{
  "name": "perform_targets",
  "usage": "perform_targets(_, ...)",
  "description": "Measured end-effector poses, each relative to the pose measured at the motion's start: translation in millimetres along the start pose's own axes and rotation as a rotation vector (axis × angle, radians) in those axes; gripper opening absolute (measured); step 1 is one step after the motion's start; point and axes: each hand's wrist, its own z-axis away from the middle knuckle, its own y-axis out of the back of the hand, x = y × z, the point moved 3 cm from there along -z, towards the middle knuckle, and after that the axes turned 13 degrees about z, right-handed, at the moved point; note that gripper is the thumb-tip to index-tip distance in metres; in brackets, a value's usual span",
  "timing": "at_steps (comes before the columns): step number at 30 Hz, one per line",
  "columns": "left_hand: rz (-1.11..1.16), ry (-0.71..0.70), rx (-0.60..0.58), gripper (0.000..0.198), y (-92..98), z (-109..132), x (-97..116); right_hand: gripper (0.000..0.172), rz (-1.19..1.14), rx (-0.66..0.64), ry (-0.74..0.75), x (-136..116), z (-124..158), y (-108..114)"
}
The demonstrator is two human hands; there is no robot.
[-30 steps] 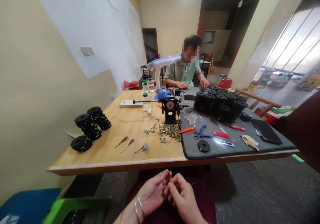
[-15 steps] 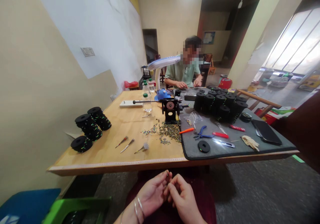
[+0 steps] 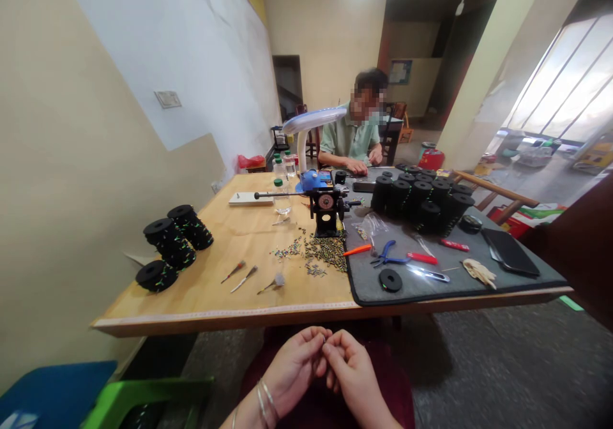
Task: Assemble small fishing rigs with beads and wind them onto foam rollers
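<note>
The left hand and the right hand meet at their fingertips above the dark red cloth on the lap, just short of the near edge of the table. A tiny dark piece appears to sit right where they meet, so neither hand is nearer: it lies off the tips of the left thumb and forefinger toward the right, and off the right fingertips toward the left. It is too small and too covered to tell what it is or which way its long axis runs. Both hands are closed to a fine pinch, thumb against forefinger, and both seem to have hold of that piece; the other fingers curl loosely beneath, and whether they hide anything cannot be told.

Straight ahead of the joined fingertips, beyond the table edge, lies a loose heap of small striped beads, with a black hand-cranked machine just behind it. Ahead and to the right of the right hand, a black ring lies flat on the grey mat, nearer than the blue pliers. Ahead and to the left of the left hand lie three small brush-like tufts, apart from each other.
</note>
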Motion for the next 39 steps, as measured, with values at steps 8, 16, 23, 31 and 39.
perform_targets(8,-0.154,-0.114,-0.03,0.017,-3.8,2.4,3.0,0.043,-0.129,-0.048,-0.061,-4.9,-2.0,-0.1)
perform_targets(16,-0.349,-0.276,0.109,0.02,-2.4,5.2,23.7,0.039,0.027,-0.094,-0.076,-7.6,-1.3,4.1)
perform_targets(23,-0.324,-0.26,0.091,0.024,-17.1,9.4,30.4,0.019,0.365,-0.03,0.244,-27.7,9.1,11.4)
perform_targets(31,0.0,-0.142,0.076,0.027,-26.4,12.9,41.6,0.018,0.574,0.046,0.392,-25.6,6.2,26.8)
perform_targets(39,0.062,-0.171,0.043,0.028,-42.5,31.1,62.9,0.018,0.657,0.118,0.462,-2.5,-3.4,45.5)
